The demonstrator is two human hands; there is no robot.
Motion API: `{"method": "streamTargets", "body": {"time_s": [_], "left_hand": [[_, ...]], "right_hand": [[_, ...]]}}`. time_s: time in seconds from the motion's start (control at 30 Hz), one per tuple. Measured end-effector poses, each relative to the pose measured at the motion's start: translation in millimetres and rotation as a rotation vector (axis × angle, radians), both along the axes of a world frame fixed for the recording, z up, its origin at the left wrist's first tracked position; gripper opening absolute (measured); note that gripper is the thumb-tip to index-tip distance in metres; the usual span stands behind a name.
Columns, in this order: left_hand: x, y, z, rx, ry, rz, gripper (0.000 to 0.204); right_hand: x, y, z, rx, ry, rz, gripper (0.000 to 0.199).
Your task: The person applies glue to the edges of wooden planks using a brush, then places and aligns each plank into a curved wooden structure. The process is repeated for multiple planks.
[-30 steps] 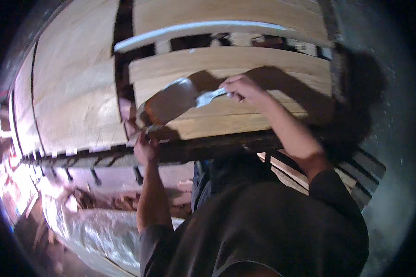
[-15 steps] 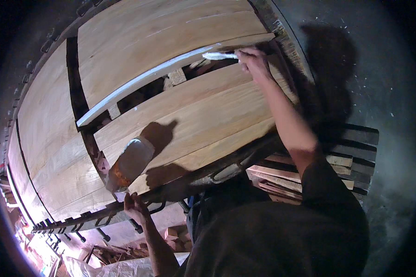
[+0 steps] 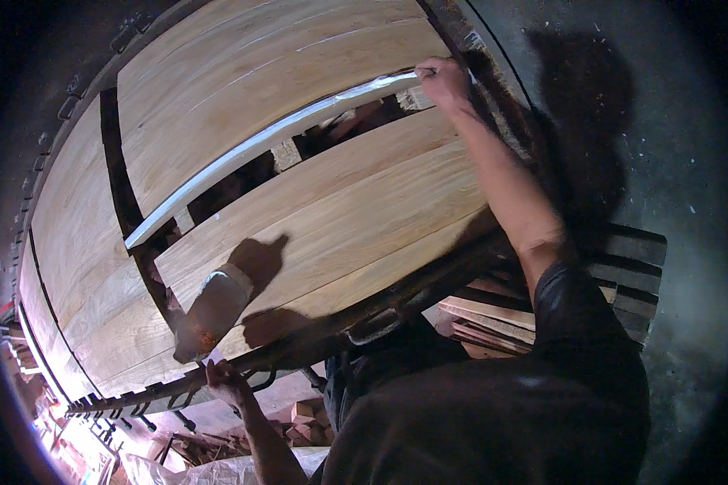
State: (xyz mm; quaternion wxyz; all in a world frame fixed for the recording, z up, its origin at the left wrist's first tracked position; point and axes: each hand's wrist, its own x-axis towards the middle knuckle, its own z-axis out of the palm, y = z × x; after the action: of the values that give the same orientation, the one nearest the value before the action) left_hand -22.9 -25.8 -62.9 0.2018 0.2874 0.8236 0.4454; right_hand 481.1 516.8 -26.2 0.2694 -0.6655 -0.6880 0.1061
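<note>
My right hand [image 3: 443, 83] is closed at the far right end of a board edge [image 3: 291, 123] coated with white, glue-like paste. The white-coated brush it grips is now almost wholly hidden under the fingers. Over the near left boards is a cloudy plastic container [image 3: 212, 317], tilted, with a pale upper end and orange-brown stains low down. At the container's lower end, my left hand [image 3: 228, 381] has its fingers closed and seems to grip it by the near rim of the bench. Shadows of hand and container fall on the wood.
Wide wooden panels [image 3: 323, 194] lie on a dark metal frame, a long gap between them showing wood blocks [image 3: 285, 155]. Clamp handles [image 3: 182, 420] line the near left rim. Stacked boards [image 3: 493, 323] stand low at right, and wood offcuts [image 3: 303, 416] lie below.
My right hand has moved right along the coated edge, and white paste now reaches nearly to its far end. The brush has gone from sight. My left hand and the container barely shift.
</note>
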Motion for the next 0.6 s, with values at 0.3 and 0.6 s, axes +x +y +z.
{"method": "streamTargets", "body": {"time_s": [0.3, 0.6], "left_hand": [[3.5, 3.2, 1.4, -0.354, 0.272, 0.077, 0.039], [-31.7, -23.3, -30.4, -0.430, 0.297, 0.158, 0.039]], "right_hand": [[63.8, 21.9, 6.4, -0.038, -0.120, -0.181, 0.015], [107.5, 33.6, 9.3, 0.025, -0.195, -0.249, 0.017]]}}
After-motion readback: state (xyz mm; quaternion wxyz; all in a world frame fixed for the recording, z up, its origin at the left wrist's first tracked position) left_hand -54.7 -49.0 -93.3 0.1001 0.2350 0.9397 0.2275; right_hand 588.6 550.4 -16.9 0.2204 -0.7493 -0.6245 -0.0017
